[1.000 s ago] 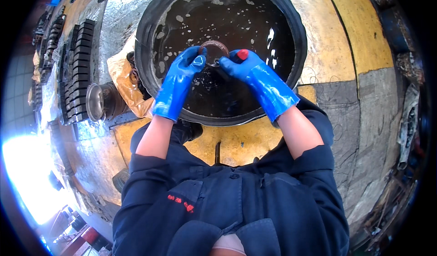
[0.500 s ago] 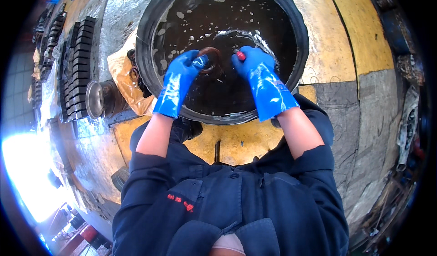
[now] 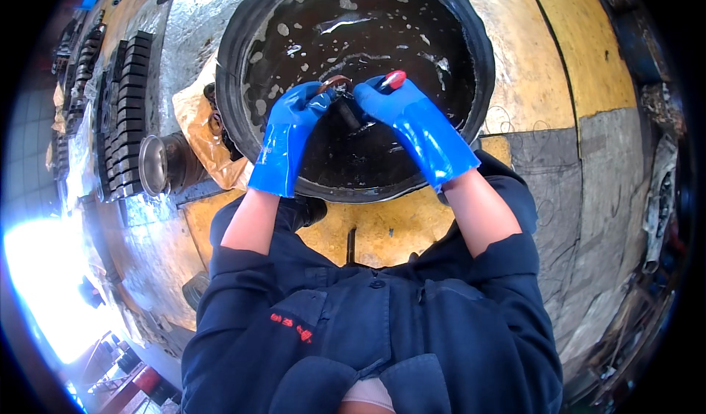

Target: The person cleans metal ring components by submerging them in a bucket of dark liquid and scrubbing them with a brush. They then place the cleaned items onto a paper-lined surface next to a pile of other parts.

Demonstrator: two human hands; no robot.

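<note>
While working over a wide black tub (image 3: pixel 232 83) of dark liquid (image 3: pixel 354 165) at upper centre of the frame, grasps with blue-gloved left hand (image 3: pixel 297 106) and right hand (image 3: pixel 390 105), respectively, a brown ring (image 3: pixel 335 81), likewise upper centre, and a red-handled tool (image 3: pixel 395 79).

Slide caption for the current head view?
Over dark liquid in a black tub, gloved left hand holds a curved brown piece; right hand, a red-ended object.

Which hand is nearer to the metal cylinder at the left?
Left. The left hand is to the right of the metal cylinder, over the black tub; the right hand is farther right, also over it.
</note>
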